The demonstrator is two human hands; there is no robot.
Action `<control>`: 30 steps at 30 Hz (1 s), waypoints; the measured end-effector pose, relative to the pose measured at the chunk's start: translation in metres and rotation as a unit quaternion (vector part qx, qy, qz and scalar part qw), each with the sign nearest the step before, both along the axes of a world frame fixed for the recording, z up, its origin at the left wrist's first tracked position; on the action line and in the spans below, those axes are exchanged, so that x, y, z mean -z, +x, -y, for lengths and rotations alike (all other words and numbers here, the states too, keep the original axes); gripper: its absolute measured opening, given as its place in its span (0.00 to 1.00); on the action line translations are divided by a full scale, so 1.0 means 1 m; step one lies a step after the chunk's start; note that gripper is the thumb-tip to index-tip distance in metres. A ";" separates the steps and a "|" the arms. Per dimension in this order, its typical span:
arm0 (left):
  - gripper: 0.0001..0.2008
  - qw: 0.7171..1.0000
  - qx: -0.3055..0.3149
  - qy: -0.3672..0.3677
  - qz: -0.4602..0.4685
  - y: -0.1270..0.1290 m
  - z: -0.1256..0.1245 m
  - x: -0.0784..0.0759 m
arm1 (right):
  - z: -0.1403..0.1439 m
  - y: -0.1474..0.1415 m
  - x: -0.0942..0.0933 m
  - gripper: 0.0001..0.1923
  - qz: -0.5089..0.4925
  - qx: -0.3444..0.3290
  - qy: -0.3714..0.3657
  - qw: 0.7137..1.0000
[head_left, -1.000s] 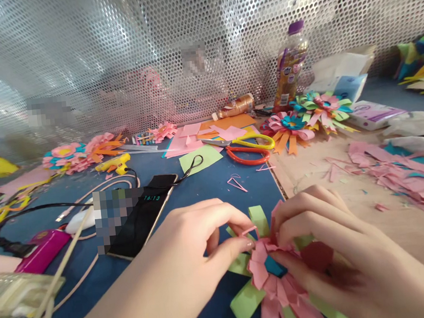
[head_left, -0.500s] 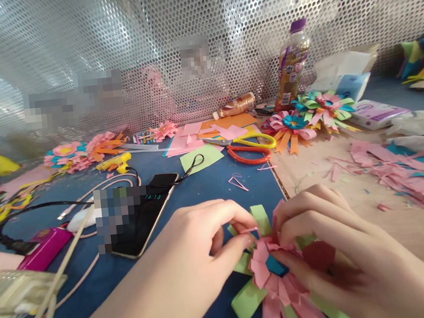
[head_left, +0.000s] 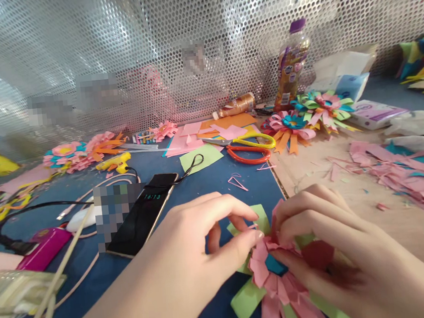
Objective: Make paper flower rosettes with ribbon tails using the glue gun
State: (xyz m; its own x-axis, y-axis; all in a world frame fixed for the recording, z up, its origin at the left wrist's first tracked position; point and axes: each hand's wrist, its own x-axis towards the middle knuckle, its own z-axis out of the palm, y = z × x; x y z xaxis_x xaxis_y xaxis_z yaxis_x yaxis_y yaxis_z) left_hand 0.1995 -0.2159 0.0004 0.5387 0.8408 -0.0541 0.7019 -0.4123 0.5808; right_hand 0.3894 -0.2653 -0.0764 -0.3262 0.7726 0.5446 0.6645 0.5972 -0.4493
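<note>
A paper flower (head_left: 260,270) with pink petals, a blue centre and green and pink strips lies low in the middle of the head view. My right hand (head_left: 328,242) grips its right side, thumb on the petals near the centre and fingers curled behind. At the upper left petals is my left hand (head_left: 218,228), its thumb and forefinger in a loose pinch with a thin pink paper edge between them. My right fingers hide part of the flower, and a dark red round piece (head_left: 318,254) shows under that hand.
Red and yellow scissors (head_left: 251,153) lie beyond my hands, near pink paper sheets (head_left: 186,141). To the left are a phone (head_left: 142,218), cables and a yellow glue gun (head_left: 115,163). Pink scraps (head_left: 404,175) lie at right. A drink bottle (head_left: 291,66) stands behind finished flowers (head_left: 323,108).
My left thumb and forefinger have parted slightly, and the thumb has shifted a little to the right over the petals. My right hand and the flower have hardly moved.
</note>
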 end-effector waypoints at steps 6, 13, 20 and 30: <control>0.12 0.998 -0.024 0.057 -0.031 -0.001 0.000 0.004 | -0.002 -0.003 -0.001 0.05 -0.040 0.017 -0.044 0.998; 0.10 0.996 0.036 0.074 -0.042 -0.007 -0.008 0.009 | -0.010 -0.006 0.006 0.05 -0.061 0.038 -0.125 0.990; 0.09 0.999 0.014 0.027 -0.026 -0.009 -0.013 0.019 | 0.000 -0.004 0.001 0.07 0.015 0.037 0.028 0.999; 0.10 0.999 0.038 -0.031 0.011 -0.008 -0.016 0.023 | -0.001 0.003 -0.005 0.12 0.048 -0.010 0.056 0.997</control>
State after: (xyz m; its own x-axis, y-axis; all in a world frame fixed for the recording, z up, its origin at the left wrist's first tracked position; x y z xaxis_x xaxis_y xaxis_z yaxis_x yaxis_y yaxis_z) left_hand 0.1910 -0.1996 -0.0231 0.6023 0.7930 -0.0919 0.6570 -0.4270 0.6213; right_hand 0.3927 -0.2647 -0.0709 -0.3962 0.7012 0.5928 0.6880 0.6542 -0.3141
